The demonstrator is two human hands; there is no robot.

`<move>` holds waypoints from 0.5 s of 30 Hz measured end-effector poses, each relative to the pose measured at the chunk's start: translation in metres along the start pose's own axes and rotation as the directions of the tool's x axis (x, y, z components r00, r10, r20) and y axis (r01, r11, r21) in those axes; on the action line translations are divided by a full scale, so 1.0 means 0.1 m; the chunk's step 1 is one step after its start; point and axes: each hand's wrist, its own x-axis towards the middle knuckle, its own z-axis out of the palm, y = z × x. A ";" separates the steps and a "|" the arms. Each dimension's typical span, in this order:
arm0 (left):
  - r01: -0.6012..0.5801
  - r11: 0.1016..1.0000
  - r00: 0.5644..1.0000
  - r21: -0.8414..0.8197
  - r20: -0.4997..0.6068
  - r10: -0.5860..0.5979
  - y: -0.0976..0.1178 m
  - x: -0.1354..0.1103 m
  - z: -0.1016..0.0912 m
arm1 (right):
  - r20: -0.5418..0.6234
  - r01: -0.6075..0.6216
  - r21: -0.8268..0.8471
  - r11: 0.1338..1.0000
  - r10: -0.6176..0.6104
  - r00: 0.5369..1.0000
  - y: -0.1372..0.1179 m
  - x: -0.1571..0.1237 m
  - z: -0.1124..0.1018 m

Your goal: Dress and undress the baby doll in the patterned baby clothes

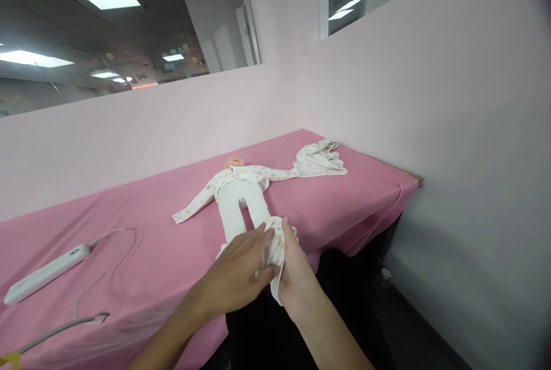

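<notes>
A baby doll [244, 201] lies on its back on the pink-covered table, its head toward the wall. It wears a long-sleeved white top [198, 202] with a small print, and its plain white legs point toward me. Patterned white baby pants [275, 244] are bunched around the lower end of the leg on the right. My right hand [297, 269] is closed around the outer side of that cloth, thumb up. From the left, my left hand [239, 269] grips the same cloth between thumb and fingers. The doll's feet are hidden by my hands and the fabric.
A crumpled white cloth [321, 159] lies at the back right, touching the doll's sleeve end. On the left rests a white power strip [47, 274] with a cable trailing to the front edge. The pink tablecloth [163, 284] hangs over the front. Walls stand behind and at right.
</notes>
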 end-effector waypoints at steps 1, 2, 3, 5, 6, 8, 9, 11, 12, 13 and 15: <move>0.009 1.000 1.000 0.027 0.002 -0.009 0.01 -0.01 0.04 | 0.006 -0.051 0.015 0.999 0.051 0.999 -0.01 0.00 0.00; 0.014 0.999 1.000 0.035 0.012 -0.014 0.01 -0.02 0.06 | 0.010 -0.110 0.036 0.993 0.110 0.994 -0.03 0.01 -0.01; 0.018 1.000 0.999 0.025 0.029 -0.018 0.01 -0.02 0.07 | 0.018 -0.158 0.055 0.986 0.157 0.987 -0.04 0.01 -0.01; 0.030 0.999 0.997 -0.025 0.076 -0.028 0.01 -0.01 0.07 | 0.039 -0.173 0.054 0.983 0.171 0.984 -0.06 -0.01 -0.01; 0.040 0.998 0.995 -0.056 0.096 -0.034 0.01 -0.01 0.07 | 0.042 -0.170 0.043 0.985 0.168 0.985 -0.06 -0.01 -0.01; 0.069 0.990 0.996 -0.126 0.073 -0.060 0.01 -0.01 0.09 | 0.024 -0.153 0.015 0.988 0.153 0.988 -0.07 -0.04 -0.01; 0.080 0.984 0.997 -0.156 0.026 -0.077 0.02 0.00 0.11 | 0.012 -0.141 0.003 0.990 0.141 0.990 -0.07 -0.05 -0.01; 0.105 0.979 0.988 -0.175 -0.093 -0.122 0.05 0.02 0.21 | 0.017 -0.129 -0.006 0.992 0.129 0.991 -0.08 -0.06 -0.01; 0.122 0.980 0.978 -0.154 -0.147 -0.145 0.06 0.03 0.26 | 0.036 -0.132 -0.002 0.991 0.132 0.991 -0.08 -0.06 -0.02; 0.137 0.984 0.969 -0.114 -0.189 -0.157 0.08 0.05 0.32 | 0.062 -0.137 0.006 0.991 0.136 0.989 -0.08 -0.05 -0.04; 0.140 0.990 0.956 -0.002 -0.260 -0.136 0.09 0.09 0.42 | 0.103 -0.151 0.025 0.988 0.148 0.984 -0.07 -0.02 -0.08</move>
